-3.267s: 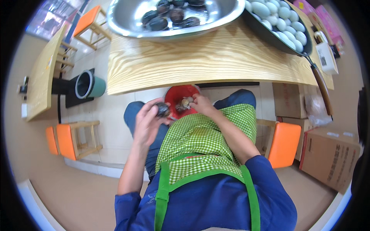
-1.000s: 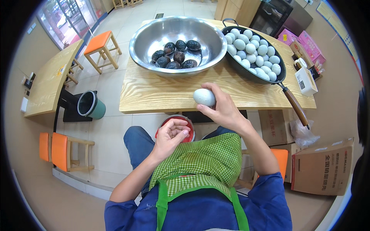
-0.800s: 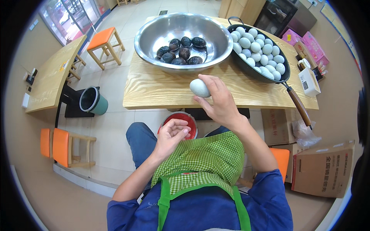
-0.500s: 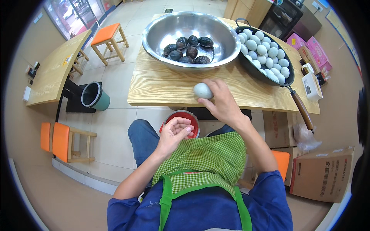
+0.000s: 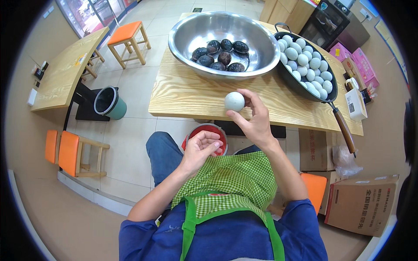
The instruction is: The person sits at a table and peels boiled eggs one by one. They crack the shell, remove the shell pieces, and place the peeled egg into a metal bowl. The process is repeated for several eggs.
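Observation:
A pale blue-grey egg (image 5: 234, 101) is pinched between the thumb and fingers of my right hand (image 5: 257, 119), by the table's front edge. Whether it touches the wood I cannot tell. My left hand (image 5: 199, 150) hovers above the red bucket (image 5: 208, 127), fingers loosely curled and apart, with nothing visible in it. Several dark, blackish eggs (image 5: 224, 58) lie in the wide steel bowl (image 5: 183, 45) beyond my right hand. More pale eggs (image 5: 310, 75) fill the black pan (image 5: 291, 82) to the right.
The pan's wooden handle (image 5: 344, 130) sticks out past the front edge of the wooden table (image 5: 174, 98). A white box (image 5: 356, 104) stands at the table's right end. On the floor are cardboard boxes (image 5: 360, 204) at right, a green bin (image 5: 114, 105) and an orange stool (image 5: 126, 35) at left.
My right hand has turned slightly with the egg, its fingers now more upright along the egg's right side. My left hand stays over the bucket. The whole view has shifted a little.

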Available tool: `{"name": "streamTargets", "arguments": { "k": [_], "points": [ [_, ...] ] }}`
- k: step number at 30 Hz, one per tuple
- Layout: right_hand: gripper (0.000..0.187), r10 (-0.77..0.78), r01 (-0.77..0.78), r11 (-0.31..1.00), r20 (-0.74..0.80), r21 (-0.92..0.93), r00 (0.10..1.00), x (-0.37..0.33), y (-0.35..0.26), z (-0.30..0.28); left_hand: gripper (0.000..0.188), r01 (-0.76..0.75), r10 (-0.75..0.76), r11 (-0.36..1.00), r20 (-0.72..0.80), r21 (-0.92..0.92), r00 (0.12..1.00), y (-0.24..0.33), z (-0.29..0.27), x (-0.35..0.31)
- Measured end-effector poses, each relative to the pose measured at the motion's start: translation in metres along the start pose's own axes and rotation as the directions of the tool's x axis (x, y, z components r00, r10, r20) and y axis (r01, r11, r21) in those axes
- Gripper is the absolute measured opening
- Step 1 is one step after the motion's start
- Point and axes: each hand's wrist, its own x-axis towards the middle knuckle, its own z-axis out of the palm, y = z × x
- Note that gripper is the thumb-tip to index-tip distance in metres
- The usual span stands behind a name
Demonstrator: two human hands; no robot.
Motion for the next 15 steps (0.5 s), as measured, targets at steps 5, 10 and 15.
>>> {"name": "streamTargets", "arguments": {
  "k": [5,10,15],
  "points": [
    [0.054,0.006,-0.006,0.998,-0.001,0.065,1.0,-0.006,0.008,0.004,0.023,-0.004,0.004,1.0,-0.008,-0.015,1.0,0.003,-0.001,0.001],
    [0.049,-0.213,0.192,0.947,-0.055,-0.258,0.976,-0.006,0.013,0.002,0.024,-0.014,0.014,1.0,0.004,-0.018,1.0,0.003,0.002,0.003],
    [0.049,-0.198,0.191,0.88,0.029,-0.436,0.98,-0.009,0.019,-0.005,0.024,-0.014,0.014,1.0,-0.002,-0.01,1.0,0.004,0.001,0.003]
  ]
}}
